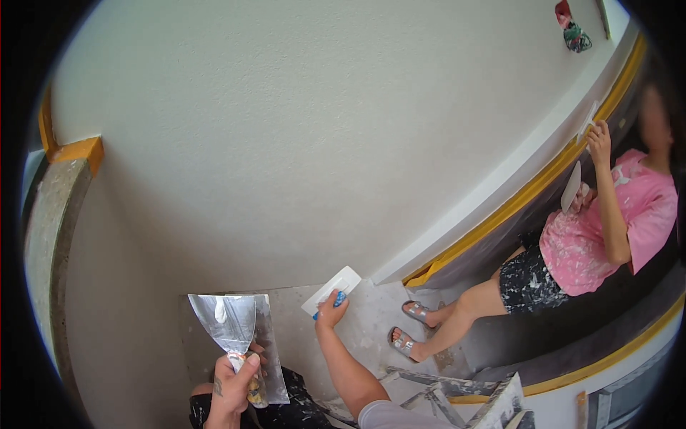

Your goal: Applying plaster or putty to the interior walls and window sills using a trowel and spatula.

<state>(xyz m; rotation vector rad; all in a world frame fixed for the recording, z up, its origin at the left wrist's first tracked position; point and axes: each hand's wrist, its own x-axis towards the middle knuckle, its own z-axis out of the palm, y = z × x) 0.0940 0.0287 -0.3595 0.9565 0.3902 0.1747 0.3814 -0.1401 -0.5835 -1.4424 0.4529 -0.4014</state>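
My left hand is closed around the paint-smeared handle of a wide putty knife. A blob of white putty sits on its steel blade. Behind it, within the same hand's fingers, is a flat grey rectangular plate, partly hidden by the knife. My right hand grips the blue handle of a white plastic trowel. That trowel is held out low, near the foot of the pale wall; I cannot tell whether it touches the wall.
On the right a person in a splattered pink shirt works with a white trowel at yellow-taped trim. A splattered step ladder stands at the lower right. A wire bundle pokes from the wall; a concrete ledge curves at left.
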